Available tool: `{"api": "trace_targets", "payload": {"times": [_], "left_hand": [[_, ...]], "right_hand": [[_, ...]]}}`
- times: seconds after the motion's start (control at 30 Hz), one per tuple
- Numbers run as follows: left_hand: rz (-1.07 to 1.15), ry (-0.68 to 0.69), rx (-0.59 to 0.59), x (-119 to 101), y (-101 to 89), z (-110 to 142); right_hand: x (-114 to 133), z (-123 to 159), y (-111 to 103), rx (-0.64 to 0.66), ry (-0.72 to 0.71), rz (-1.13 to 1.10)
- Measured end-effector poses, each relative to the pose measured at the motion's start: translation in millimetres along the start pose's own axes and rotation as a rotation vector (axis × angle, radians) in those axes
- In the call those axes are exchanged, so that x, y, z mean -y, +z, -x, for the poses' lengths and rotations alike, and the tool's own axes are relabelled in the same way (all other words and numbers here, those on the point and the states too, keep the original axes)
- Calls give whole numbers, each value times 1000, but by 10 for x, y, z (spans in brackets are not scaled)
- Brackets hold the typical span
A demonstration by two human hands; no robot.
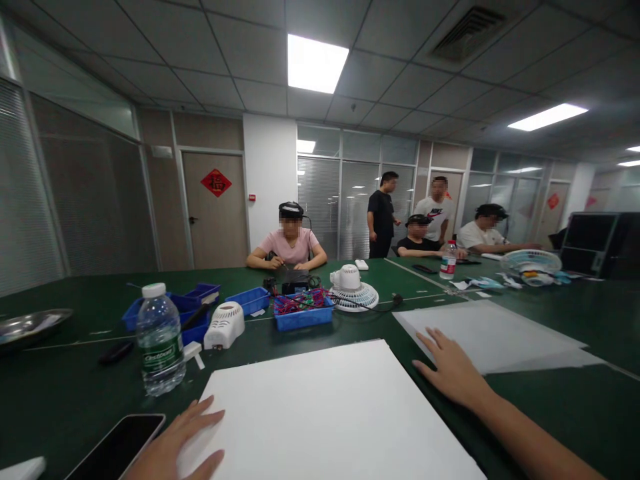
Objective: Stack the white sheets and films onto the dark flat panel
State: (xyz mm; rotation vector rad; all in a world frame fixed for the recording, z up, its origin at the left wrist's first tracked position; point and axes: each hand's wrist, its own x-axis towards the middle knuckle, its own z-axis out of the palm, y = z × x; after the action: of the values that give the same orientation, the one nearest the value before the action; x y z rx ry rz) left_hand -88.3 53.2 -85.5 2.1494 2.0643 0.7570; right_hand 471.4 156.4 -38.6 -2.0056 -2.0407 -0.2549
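A large white sheet (320,413) lies flat on the green table in front of me. My left hand (183,440) rests at its left edge, fingers spread and partly over the sheet. Off to the right, my right hand (450,367) has its fingers stretched out, with the fingertips at the left side of a stack of thin translucent sheets (505,330). Neither hand grips anything. Beside my left hand lies a phone (117,447) with a dark screen, and a clear water bottle (160,340) with a green label stands beyond it.
Past the white sheet are a white plastic housing (225,325), a blue tray (303,319) full of wires, and a small fan (353,293) with a cable. A metal dish (33,327) sits far left. Across the table a person in pink (287,248) is seated; several others are at right.
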Motion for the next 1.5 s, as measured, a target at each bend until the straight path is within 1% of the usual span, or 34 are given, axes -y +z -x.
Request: {"api": "trace_targets", "payload": {"times": [0.03, 0.07, 0.1, 0.13, 0.23, 0.33, 0.47, 0.53, 0.63, 0.7, 0.73, 0.8, 0.87, 0.9, 0.93, 1.0, 1.07, 1.13, 1.23, 1.33, 1.4, 1.5], "left_hand": [[-10, 3, -3, 13, 11, 4], [-17, 11, -6, 25, 21, 10], [-21, 22, -14, 34, 29, 16], [-24, 32, -23, 39, 34, 23], [-41, 55, -35, 31, 29, 36], [-77, 65, -14, 4, 7, 43], [-115, 78, 28, -13, -13, 51], [-132, 69, 49, -29, -30, 54], [-137, 40, 79, -101, -91, 62], [-130, 15, 95, -180, -153, 70], [-128, 2, 103, -222, -185, 75], [-125, -17, 112, -297, -238, 81], [-130, -23, 119, -336, -263, 83], [-136, -22, 125, -338, -262, 81], [-143, -20, 130, -327, -252, 79], [-151, -14, 136, -277, -211, 73], [-123, -10, 118, -212, -161, 74], [-61, -34, 88, -164, -126, 82], [23, -97, 77, -149, -127, 100], [45, -109, 88, -172, -159, 109], [40, -96, 71, -183, -170, 110], [25, -84, 37, -187, -170, 107]], "right_hand": [[-119, -47, 64, 45, 108, 46], [-199, -70, 109, 92, 187, 76], [-240, -72, 135, 128, 232, 93], [-245, -59, 146, 149, 241, 101], [-118, 17, 113, 135, 165, 117], [53, 67, 21, 101, 115, 132], [248, 103, -191, 75, 86, 133], [401, 171, -317, 46, 66, 104], [733, 405, -447, -31, -28, -43], [954, 622, -458, -20, -138, -236], [1041, 726, -444, 1, -219, -353], [1143, 882, -400, 13, -404, -560], [1152, 927, -367, -56, -551, -638], [1130, 906, -361, -108, -576, -615], [1097, 862, -363, -150, -560, -561], [1024, 744, -381, -171, -467, -414], [975, 646, -407, -105, -369, -285], [976, 620, -434, -18, -336, -213], [1072, 704, -490, 37, -404, -224], [1201, 810, -578, 76, -566, -293], [1264, 838, -640, 108, -653, -299], [1312, 824, -712, 168, -661, -260]]}}
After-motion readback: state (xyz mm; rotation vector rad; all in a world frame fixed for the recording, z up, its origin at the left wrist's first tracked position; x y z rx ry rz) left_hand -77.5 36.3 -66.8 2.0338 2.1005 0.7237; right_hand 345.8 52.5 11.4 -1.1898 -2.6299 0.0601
